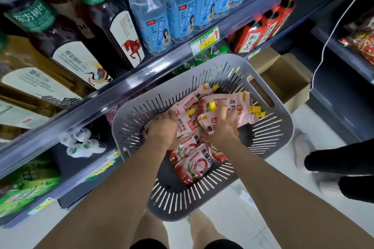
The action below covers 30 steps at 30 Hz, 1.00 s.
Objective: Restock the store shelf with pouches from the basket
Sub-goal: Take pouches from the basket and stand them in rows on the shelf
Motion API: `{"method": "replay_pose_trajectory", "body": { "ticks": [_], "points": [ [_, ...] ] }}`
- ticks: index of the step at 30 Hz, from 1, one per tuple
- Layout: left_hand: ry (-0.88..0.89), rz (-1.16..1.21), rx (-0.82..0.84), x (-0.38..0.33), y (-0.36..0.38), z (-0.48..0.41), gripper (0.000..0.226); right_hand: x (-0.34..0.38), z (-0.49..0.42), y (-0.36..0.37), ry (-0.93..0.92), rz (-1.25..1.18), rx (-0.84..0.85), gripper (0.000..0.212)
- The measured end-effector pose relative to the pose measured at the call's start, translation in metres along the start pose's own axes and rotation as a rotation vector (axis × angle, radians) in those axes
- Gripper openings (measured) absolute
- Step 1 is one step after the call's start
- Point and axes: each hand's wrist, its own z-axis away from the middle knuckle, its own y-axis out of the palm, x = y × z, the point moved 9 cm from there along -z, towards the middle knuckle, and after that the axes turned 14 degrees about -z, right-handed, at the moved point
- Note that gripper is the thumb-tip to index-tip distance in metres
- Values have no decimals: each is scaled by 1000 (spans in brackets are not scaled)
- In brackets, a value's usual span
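A grey slotted plastic basket (281, 127) sits below me beside the shelf. It holds several pink tomato-sauce pouches (194, 164) with yellow caps (257, 111). Both my hands are inside it. My left hand (159, 129) has its fingers curled down over pouches at the basket's left side. My right hand (221, 125) grips a bunch of pouches (240, 105) near the middle, fingers curled round them. The store shelf (125, 89) with its dark rail runs diagonally along the basket's left edge.
Tea and water bottles (149, 12) fill the upper shelf. White-capped bottles (83, 143) and green packs stand on the lower one. Open cardboard boxes (287, 79) lie behind the basket. Another person's legs and shoe (303, 147) are at the right. A white cable (332, 32) hangs down.
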Motion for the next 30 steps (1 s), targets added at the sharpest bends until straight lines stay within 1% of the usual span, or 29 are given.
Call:
{"method": "replay_pose_trajectory", "body": {
  "ticks": [2,3,5,7,9,10,11,13,14,15,16,18,20,22,24,25,28,30],
  "points": [
    [-9,-95,21,-4,3,-3,79,2,-2,2,-14,1,-2,94],
    [-23,-118,44,-6,4,-4,76,3,-2,3,-21,-4,6,94],
    [-82,-118,104,-7,7,-3,80,3,-1,12,-22,14,83,97],
    [-125,-45,153,-9,12,-2,84,2,1,22,-28,100,176,102],
    [-148,152,182,-11,23,-3,85,4,5,28,-39,151,222,105],
    [-158,269,200,-11,25,-3,81,5,6,30,-36,165,239,107],
    [-168,357,195,-8,25,-2,70,4,8,32,-21,185,263,111],
    [-213,479,127,5,18,1,32,-1,11,36,20,260,333,121],
    [-251,575,107,14,16,3,17,-3,12,38,32,317,376,126],
    [-294,685,103,23,14,4,14,-4,12,38,41,381,419,129],
    [-323,782,108,30,14,5,17,-4,12,38,51,440,457,131],
    [-317,909,140,35,10,6,18,-2,13,35,69,516,499,130],
    [-292,982,197,33,8,5,20,4,14,30,58,563,486,126],
    [-310,1005,279,35,10,7,26,11,15,25,-21,568,404,118],
    [-339,988,360,42,13,7,22,15,17,22,-107,541,307,108],
    [-338,984,403,45,12,8,18,14,18,22,-113,536,283,104],
    [-302,1016,511,50,8,12,11,11,17,29,-32,582,287,100],
    [-264,1133,597,48,7,18,14,14,14,34,24,581,306,104]
  ]
}}
